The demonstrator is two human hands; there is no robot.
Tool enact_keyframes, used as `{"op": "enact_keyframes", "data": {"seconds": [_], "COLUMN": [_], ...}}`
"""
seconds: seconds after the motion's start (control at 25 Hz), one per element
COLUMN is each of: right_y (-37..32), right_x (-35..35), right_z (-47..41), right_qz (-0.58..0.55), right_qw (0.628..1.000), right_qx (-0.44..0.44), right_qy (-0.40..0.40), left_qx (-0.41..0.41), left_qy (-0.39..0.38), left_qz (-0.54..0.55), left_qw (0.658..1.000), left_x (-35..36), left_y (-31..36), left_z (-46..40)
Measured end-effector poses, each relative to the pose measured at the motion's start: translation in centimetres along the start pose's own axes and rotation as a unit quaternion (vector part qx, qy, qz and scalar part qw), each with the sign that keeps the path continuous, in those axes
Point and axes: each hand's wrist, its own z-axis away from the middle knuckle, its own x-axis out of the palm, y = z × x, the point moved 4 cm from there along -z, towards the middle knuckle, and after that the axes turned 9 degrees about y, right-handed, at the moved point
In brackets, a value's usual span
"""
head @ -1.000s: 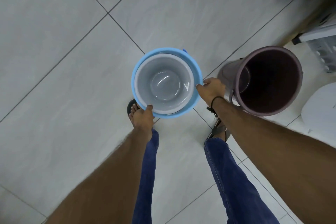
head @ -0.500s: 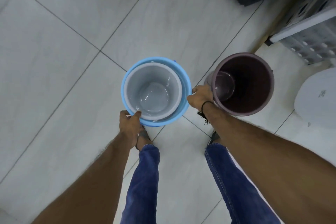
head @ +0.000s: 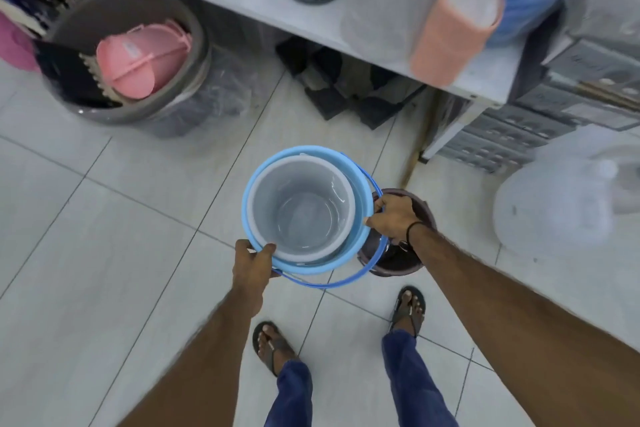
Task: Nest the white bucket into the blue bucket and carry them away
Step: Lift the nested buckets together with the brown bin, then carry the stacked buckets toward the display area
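The white bucket [head: 301, 215] sits nested inside the blue bucket [head: 360, 204], and the pair is held up above the tiled floor. My left hand [head: 251, 267] grips the near left rim of the blue bucket, thumb over the edge. My right hand [head: 394, 218] holds the blue bucket at its right rim, where the thin blue handle [head: 346, 282] attaches. The handle hangs down in a loop on the near side.
A dark maroon bucket [head: 398, 260] stands on the floor under my right hand. Ahead is a white shelf [head: 263, 0] with baskets and a peach container [head: 450, 28]. A grey tub [head: 138, 107] holding pink items stands at left; grey crates [head: 519, 135] and a white fan-like object [head: 561, 208] at right.
The nested buckets have been lifted off the floor and the view has swung up toward the shelf. The handle now hangs free below the rim. My feet have stepped back from the buckets.
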Motion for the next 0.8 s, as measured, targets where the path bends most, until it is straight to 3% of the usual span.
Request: {"op": "enact_keyframes", "data": {"seconds": [0.16,0.36,0.6,0.8], "right_y": [5.6,15.1,23.9,28.6], "right_x": [-8.4,-12.0,-7.0,0.0], "right_z": [-1.3,-4.9,-12.9,-17.2], "right_qz": [-0.003,-0.008,-0.008,-0.041], "right_qw": [0.998,0.995,0.994,0.986], "right_qx": [0.046,0.102,0.113,0.16], "right_qy": [0.04,0.008,-0.005,-0.021], "left_qx": [0.022,0.0,-0.015,-0.019], "left_qy": [-0.041,-0.041,0.005,0.022], "left_qz": [-0.01,-0.039,-0.124,-0.22], "left_qw": [0.999,0.998,0.992,0.975], "left_x": [7.6,16.9,25.9,29.5], "left_y": [2.3,-0.6,-8.3,-14.6], "left_z": [5.5,9.7,4.8,-1.4]}}
